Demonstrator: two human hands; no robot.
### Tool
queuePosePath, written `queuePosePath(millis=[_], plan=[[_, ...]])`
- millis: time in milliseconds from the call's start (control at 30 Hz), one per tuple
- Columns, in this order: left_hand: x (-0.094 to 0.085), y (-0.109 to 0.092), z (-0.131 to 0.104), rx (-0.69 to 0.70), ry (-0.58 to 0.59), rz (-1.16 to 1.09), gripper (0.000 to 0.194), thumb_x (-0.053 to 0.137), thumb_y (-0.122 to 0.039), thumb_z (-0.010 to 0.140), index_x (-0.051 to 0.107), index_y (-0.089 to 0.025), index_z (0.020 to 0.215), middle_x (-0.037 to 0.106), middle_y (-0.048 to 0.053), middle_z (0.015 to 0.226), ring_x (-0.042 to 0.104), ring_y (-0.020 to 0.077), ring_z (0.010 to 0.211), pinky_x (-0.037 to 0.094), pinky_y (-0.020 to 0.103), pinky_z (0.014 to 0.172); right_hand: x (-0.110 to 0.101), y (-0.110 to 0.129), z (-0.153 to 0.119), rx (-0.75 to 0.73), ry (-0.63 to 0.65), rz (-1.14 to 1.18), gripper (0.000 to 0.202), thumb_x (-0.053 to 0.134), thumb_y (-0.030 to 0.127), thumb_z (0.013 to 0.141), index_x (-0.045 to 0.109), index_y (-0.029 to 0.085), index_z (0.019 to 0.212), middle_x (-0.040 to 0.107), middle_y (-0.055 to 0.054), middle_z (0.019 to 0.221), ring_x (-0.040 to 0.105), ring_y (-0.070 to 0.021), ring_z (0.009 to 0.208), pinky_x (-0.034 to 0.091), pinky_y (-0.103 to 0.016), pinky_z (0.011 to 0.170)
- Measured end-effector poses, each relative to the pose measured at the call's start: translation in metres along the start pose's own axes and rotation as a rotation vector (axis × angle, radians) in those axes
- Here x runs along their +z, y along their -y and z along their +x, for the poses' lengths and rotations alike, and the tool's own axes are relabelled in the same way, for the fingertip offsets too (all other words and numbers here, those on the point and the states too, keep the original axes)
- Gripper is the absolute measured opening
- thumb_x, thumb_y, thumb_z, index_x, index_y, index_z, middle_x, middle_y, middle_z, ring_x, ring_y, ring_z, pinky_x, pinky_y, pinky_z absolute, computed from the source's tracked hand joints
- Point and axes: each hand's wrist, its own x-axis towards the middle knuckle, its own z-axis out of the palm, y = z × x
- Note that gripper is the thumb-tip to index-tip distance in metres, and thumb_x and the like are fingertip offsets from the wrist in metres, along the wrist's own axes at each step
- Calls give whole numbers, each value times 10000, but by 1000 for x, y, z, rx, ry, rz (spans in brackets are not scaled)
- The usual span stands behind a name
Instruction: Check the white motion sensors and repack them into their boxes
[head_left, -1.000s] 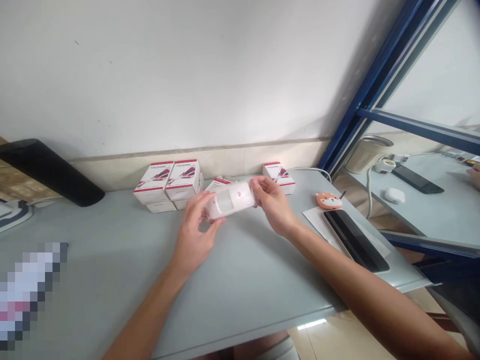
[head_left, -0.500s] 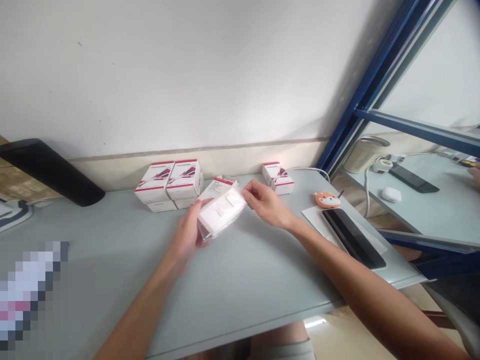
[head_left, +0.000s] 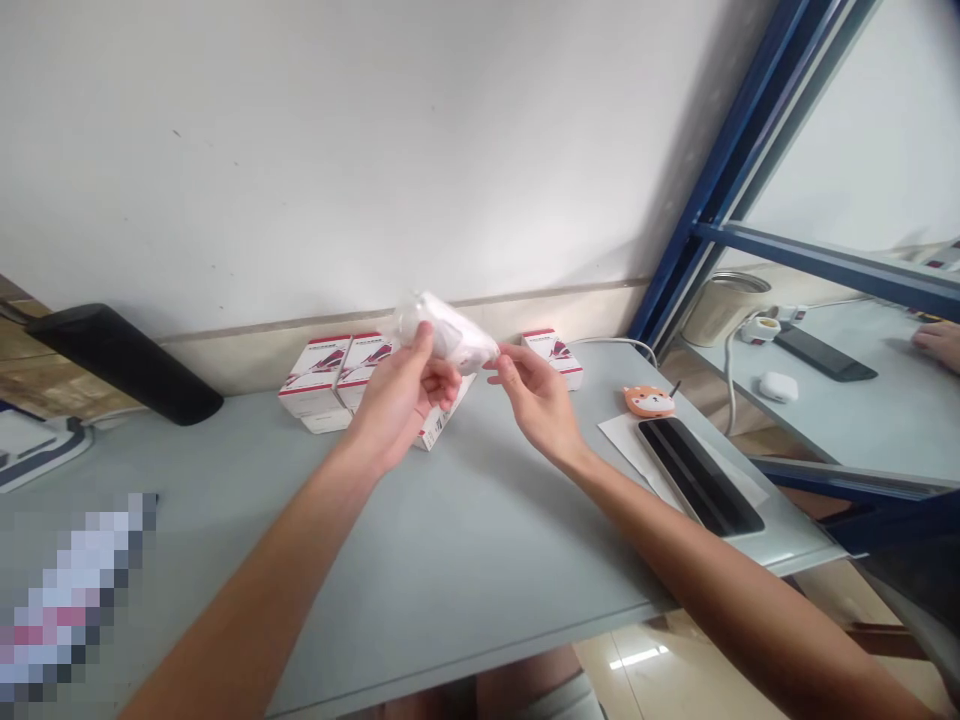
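The left hand [head_left: 396, 405] is clamping the packet [head_left: 459, 338] above the worktop [head_left: 465, 570], seemingly to steady it, while the right hand [head_left: 541, 405] is pinching its end, apparently for control.

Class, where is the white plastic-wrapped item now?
In the head view, the wrapped item is near the centre, held in the left hand above the desk, the right hand at its right end.

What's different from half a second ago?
The plastic-wrapped white item has turned: its left end, lower before, now points up toward the wall. The left hand turned with it, keeping hold; the right hand remains at its right end. The phone and orange animal-faced object stayed put.
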Motion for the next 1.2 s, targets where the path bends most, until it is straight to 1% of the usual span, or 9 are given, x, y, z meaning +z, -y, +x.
queuePosePath(millis=[167,300,467,533,700,800,867,1033,1200], plan=[[23,-1,27,230,-27,679,483,692,-697,885,664,-230,1005,656,-9,626,600,186,535,396,292,525,0,3,1,245,22,216,651,730,671,903,606,298,1423,765,-63,1228,730,-236,1148,513,-458,1128],[33,2,40,305,122,1187,466,631,-665,925,693,-230,1079,694,38,723,666,260,643,416,322,610,-9,-5,11,336,139,372,630,663,730,917,668,259,1335,755,-90,1288,714,-250,1204,524,-435,1129],[11,16,55,330,32,1362,719,548,-672,956,528,-184,1484,728,186,1175,697,384,1112,519,411,836,-29,-15,25,432,6,397,680,706,713,890,623,261,1391,736,-98,1334,703,-262,1231,523,-443,1153],[0,32,59,170,36,1509,728,535,-672,951,553,-131,1438,659,286,1315,619,473,1264,512,509,928,-35,-15,29,433,-49,387,695,706,711,885,593,283,1420,725,-89,1351,714,-262,1203,538,-448,1133],[-4,67,50,192,32,1521,424,631,-368,919,626,-133,1272,699,223,1138,718,397,1044,540,475,875,-34,-7,32,394,-35,411,555,677,676,901,652,295,1305,738,-65,1302,725,-271,1160,515,-458,1140],[4,76,31,397,-72,1474,533,639,-239,902,519,-145,1412,597,229,1353,633,400,1253,495,519,1040,-25,1,25,242,32,390,498,648,664,919,689,270,1222,735,-75,1310,686,-298,1244,482,-473,1160],[8,81,17,668,-189,1329,633,671,-179,881,458,-159,1476,576,220,1388,622,391,1269,505,527,1056,-17,7,16,117,67,303,533,665,658,911,674,289,1295,702,-61,1377,618,-306,1344,452,-474,1181],[12,91,-1,844,-431,1061,759,716,-217,920,318,-241,1566,541,192,1410,564,367,1339,511,552,1084,-4,16,-9,62,151,-24,685,701,590,923,495,371,1539,554,-43,1550,460,-306,1475,315,-516,1267],[6,102,-3,989,-541,1094,682,729,-257,944,334,-282,1500,540,152,1291,583,326,1228,519,532,1041,2,15,-19,153,144,-158,648,729,599,886,478,327,1417,473,-88,1554,448,-320,1459,388,-541,1209]])
